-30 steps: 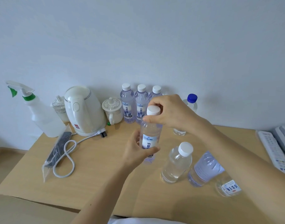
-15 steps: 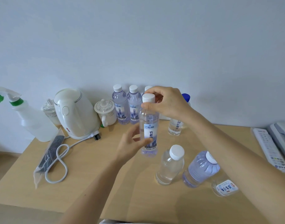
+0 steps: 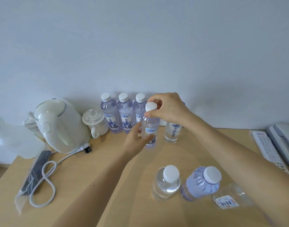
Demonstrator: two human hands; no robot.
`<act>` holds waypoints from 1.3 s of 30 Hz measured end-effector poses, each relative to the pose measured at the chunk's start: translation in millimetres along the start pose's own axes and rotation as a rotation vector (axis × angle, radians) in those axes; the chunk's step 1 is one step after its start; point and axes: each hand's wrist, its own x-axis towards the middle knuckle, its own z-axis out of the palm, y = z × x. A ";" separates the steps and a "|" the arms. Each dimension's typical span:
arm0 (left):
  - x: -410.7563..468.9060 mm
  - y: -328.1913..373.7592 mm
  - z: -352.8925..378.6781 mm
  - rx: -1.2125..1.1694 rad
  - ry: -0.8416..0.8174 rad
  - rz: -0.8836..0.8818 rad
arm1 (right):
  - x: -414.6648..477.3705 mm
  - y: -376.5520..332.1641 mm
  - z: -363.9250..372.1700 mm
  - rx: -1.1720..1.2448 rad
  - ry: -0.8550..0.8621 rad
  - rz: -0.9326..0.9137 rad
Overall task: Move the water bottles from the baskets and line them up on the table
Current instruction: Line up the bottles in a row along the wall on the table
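Note:
A white-capped water bottle [image 3: 150, 123] stands upright a little in front of the back row. My right hand [image 3: 168, 108] pinches its neck just under the cap, and my left hand [image 3: 137, 141] wraps its lower body. Three matching bottles [image 3: 125, 115] stand side by side against the wall behind it. To the right of them stands a clear bottle with a white label [image 3: 172, 133], its cap hidden by my right hand. Near the front edge stand a clear bottle [image 3: 166, 184] and a bluish bottle [image 3: 201, 184], with a third bottle [image 3: 229, 199] half hidden under my right forearm.
A white kettle [image 3: 58, 126] with cord, a lidded mug [image 3: 95, 122] and a spray bottle [image 3: 12, 140] fill the back left of the wooden table [image 3: 99, 177]. A bagged remote [image 3: 37, 171] lies front left. A phone [image 3: 284, 141] and white remote [image 3: 266, 148] sit far right.
Both hands have carried the held bottle farther back toward the row at the wall. The camera has shifted, bringing the front bottles lower in view.

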 end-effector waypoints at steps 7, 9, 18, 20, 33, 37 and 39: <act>26.1 4.5 14.4 0.011 0.142 -0.051 | 24.8 29.6 8.9 -0.029 0.047 0.068; 27.7 4.4 18.4 -0.037 0.097 -0.076 | 30.0 36.2 10.7 -0.053 0.050 0.073; 29.9 2.0 26.8 -0.351 0.096 -0.153 | 46.6 45.6 18.5 -0.145 0.063 0.055; 29.8 3.0 26.9 -0.359 0.095 -0.144 | 49.3 45.0 18.3 -0.163 0.068 0.060; 28.8 10.0 31.4 -0.353 0.003 -0.144 | 58.0 42.6 12.9 -0.257 0.048 0.082; 27.3 8.1 29.2 -0.338 -0.023 -0.141 | 55.1 42.5 11.6 -0.293 0.018 0.057; 26.8 8.6 27.2 -0.306 -0.042 -0.146 | 53.3 41.1 9.7 -0.311 -0.013 0.044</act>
